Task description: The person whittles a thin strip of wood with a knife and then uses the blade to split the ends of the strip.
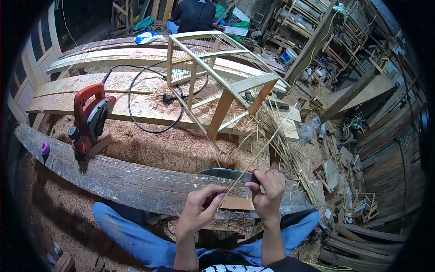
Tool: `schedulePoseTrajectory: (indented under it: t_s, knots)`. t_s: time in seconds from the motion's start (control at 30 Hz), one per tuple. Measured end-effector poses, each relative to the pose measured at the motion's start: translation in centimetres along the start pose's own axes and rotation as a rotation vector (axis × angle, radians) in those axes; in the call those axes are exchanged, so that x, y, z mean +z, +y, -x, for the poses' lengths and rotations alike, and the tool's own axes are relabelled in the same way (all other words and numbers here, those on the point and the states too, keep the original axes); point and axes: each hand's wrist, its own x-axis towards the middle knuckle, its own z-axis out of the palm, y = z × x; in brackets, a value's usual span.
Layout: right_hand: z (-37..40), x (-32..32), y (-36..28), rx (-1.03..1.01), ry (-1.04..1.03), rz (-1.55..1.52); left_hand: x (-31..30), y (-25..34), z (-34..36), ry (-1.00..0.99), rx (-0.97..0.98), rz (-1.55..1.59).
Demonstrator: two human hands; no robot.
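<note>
My left hand point(202, 209) pinches a thin bamboo strip point(267, 155) near its lower end. The strip slants up and to the right, past my other hand. In my right hand point(268, 195) is a knife point(224, 173), its blade pointing left over the plank bench point(131, 181) and crossing the strip in this view. Under the hands a flat brown wood piece point(236, 203) lies on the bench. A bundle of bamboo strips point(290, 158) rests just beyond my right hand, running down over the bench's right end.
A red electric planer point(90, 115) stands at the left, its black cord point(130, 106) looping over shaving-covered boards point(59, 102). A slatted wooden frame point(195, 61) stands ahead. Farther back a person point(195, 16) sits facing away. Scrap wood point(333, 174) piles up on the right.
</note>
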Motion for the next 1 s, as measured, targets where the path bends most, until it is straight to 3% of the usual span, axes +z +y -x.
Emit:
schedulePoseTrajectory:
  t_s: [0.2, 0.37, 0.5, 0.57, 0.77, 1.0]
  knots:
    - [-0.3, -0.4, 1.2, 0.013, 0.055, 0.075, -0.2, 0.1, -0.2, -0.004, 0.104, -0.058]
    - [-0.9, -2.2, 3.0, 0.138, 0.103, 0.156, -1.4, 1.5, 0.0, -0.128, -0.121, -0.131]
    - [-0.3, -2.1, 2.8, 0.061, 0.105, 0.106, -1.4, 0.8, -0.1, -0.152, -0.188, -0.180]
    - [-0.1, -1.9, 2.6, 0.059, 0.096, 0.085, -0.7, 0.1, 0.1, -0.064, -0.060, -0.093]
    - [0.6, -1.0, 0.3, 0.015, -0.015, -0.029, 1.0, 1.5, -0.1, -0.089, -0.177, 0.073]
    - [1.2, -0.2, -0.1, 0.009, -0.042, -0.069, 2.2, 1.1, 0.2, 0.007, -0.136, 0.194]
